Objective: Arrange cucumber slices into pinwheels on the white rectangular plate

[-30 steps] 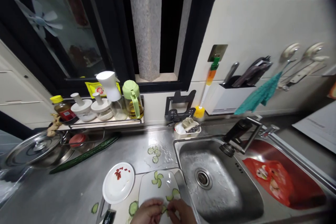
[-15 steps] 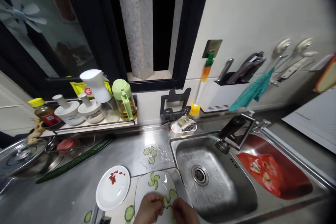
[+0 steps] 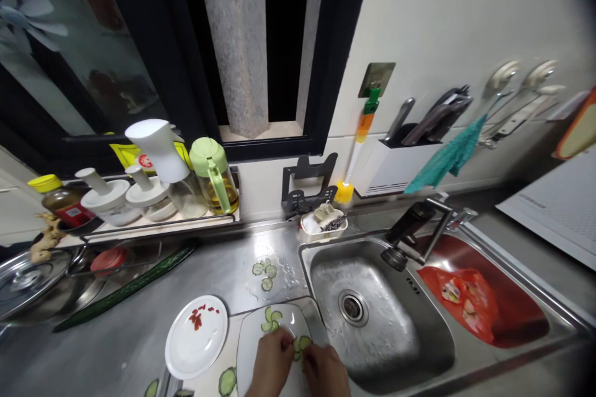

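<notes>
Both of my hands work over a white oval plate (image 3: 254, 347) at the bottom centre of the counter. My left hand (image 3: 272, 363) and my right hand (image 3: 323, 372) have their fingertips pinched on cucumber slices (image 3: 300, 344) lying on the plate. A fan of cucumber slices (image 3: 270, 319) sits at the plate's far end. A small round white plate (image 3: 196, 336) with red chilli bits stands just left. More slices (image 3: 263, 270) lie loose on the wet steel counter behind.
A steel sink (image 3: 372, 316) with a tap (image 3: 412, 232) lies right of the plate; a red basin (image 3: 493, 298) holds a red bag. A long cucumber (image 3: 125, 288), a pot lid (image 3: 23, 276) and a rack of bottles (image 3: 139, 189) sit at left. Knives hang on the wall.
The view has shifted a little, so the scene sits further left. My hands have moved up the plate and closed in on the slices near its middle.
</notes>
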Motion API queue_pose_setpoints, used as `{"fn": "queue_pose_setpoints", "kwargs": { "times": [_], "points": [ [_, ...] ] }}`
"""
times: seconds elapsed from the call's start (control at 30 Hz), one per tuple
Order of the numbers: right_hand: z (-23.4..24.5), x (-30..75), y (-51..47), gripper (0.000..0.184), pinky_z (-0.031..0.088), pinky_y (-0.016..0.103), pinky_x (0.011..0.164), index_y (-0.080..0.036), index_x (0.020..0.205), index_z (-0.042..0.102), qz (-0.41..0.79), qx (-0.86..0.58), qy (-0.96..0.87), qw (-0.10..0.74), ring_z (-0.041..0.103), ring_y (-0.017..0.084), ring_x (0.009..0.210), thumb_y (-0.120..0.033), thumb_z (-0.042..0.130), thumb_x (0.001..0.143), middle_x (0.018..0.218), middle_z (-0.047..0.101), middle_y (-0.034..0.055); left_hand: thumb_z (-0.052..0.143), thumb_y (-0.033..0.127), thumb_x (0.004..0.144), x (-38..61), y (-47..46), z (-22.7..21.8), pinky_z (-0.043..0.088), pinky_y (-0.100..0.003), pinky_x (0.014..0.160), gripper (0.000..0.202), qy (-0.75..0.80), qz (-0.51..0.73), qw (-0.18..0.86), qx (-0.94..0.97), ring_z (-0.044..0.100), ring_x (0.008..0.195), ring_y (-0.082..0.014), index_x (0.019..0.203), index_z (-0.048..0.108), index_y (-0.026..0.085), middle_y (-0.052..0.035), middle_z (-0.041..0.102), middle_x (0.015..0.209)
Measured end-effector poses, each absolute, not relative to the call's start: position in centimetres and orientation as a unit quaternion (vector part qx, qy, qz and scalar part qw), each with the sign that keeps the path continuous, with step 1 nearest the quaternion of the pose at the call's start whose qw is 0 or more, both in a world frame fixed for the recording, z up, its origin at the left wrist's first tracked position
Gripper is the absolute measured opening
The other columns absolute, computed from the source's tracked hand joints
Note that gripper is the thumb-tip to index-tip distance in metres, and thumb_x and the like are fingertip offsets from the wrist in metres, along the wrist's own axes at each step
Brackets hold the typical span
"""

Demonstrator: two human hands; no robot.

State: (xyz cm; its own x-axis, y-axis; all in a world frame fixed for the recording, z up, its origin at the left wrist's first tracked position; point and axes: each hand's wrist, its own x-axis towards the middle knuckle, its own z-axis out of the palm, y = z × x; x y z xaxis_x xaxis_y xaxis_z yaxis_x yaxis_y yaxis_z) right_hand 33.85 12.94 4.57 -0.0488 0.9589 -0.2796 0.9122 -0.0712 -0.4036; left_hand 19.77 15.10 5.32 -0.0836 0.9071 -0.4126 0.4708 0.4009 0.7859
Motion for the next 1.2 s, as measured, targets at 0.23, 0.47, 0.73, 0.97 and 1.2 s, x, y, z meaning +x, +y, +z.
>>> {"fn": "queue_pose_setpoints", "kwargs": {
  "times": [0.23, 0.47, 0.73, 0.97, 1.2],
  "points": [
    [4.5, 33.5, 12.8, 0.027, 0.042, 0.031, 0.070, -0.025, 0.082, 0.067, 0.199, -0.677, -0.708, 0.024, 0.063, 0.022, 0.090, -0.015, 0.043, 0.088, 0.081, 0.070, 0.0032, 0.049, 0.011, 0.070, 20.0, 15.3, 5.6, 0.036, -0.021, 0.063, 0.017, 0.687, 0.190, 0.431, 0.553, 0.058, 0.066, -0.0124, 0.070, 0.064, 0.018, 0.0002, 0.065, 0.066],
    [3.8, 33.1, 12.8, 0.023, 0.043, 0.038, 0.070, -0.024, 0.083, 0.066, 0.199, -0.684, -0.701, -0.002, 0.061, 0.028, 0.095, -0.017, 0.045, 0.089, 0.085, 0.072, 0.0026, 0.048, 0.010, 0.071, 20.2, 15.3, 4.9, 0.035, -0.021, 0.063, 0.017, 0.689, 0.193, 0.434, 0.547, 0.056, 0.065, -0.0118, 0.072, 0.062, 0.019, 0.0010, 0.063, 0.066],
    [3.9, 32.5, 12.8, 0.025, 0.043, 0.043, 0.070, -0.022, 0.085, 0.067, 0.154, -0.684, -0.713, -0.012, 0.060, 0.031, 0.097, -0.012, 0.044, 0.090, 0.086, 0.072, 0.0041, 0.046, 0.011, 0.074, 20.4, 15.2, 4.4, 0.034, -0.021, 0.064, 0.016, 0.687, 0.191, 0.420, 0.561, 0.053, 0.066, -0.0120, 0.073, 0.059, 0.020, 0.0010, 0.061, 0.068],
    [3.4, 32.1, 12.7, 0.024, 0.045, 0.043, 0.069, -0.022, 0.086, 0.068, 0.100, -0.676, -0.729, -0.024, 0.060, 0.032, 0.097, -0.007, 0.048, 0.086, 0.092, 0.071, 0.0060, 0.043, 0.011, 0.078, 20.5, 15.0, 4.8, 0.037, -0.023, 0.069, 0.026, 0.684, 0.190, 0.433, 0.556, 0.056, 0.071, -0.0140, 0.095, 0.060, 0.019, -0.0016, 0.063, 0.076],
    [3.7, 32.2, 12.8, 0.025, 0.046, 0.043, 0.070, -0.021, 0.090, 0.069, 0.100, -0.672, -0.733, -0.024, 0.060, 0.032, 0.099, -0.006, 0.049, 0.086, 0.091, 0.070, 0.0049, 0.044, 0.009, 0.077, 20.5, 15.2, 5.1, 0.039, -0.023, 0.075, 0.022, 0.691, 0.190, 0.425, 0.554, 0.057, 0.081, -0.0146, 0.090, 0.059, 0.018, -0.0043, 0.066, 0.088]
  ]
}}
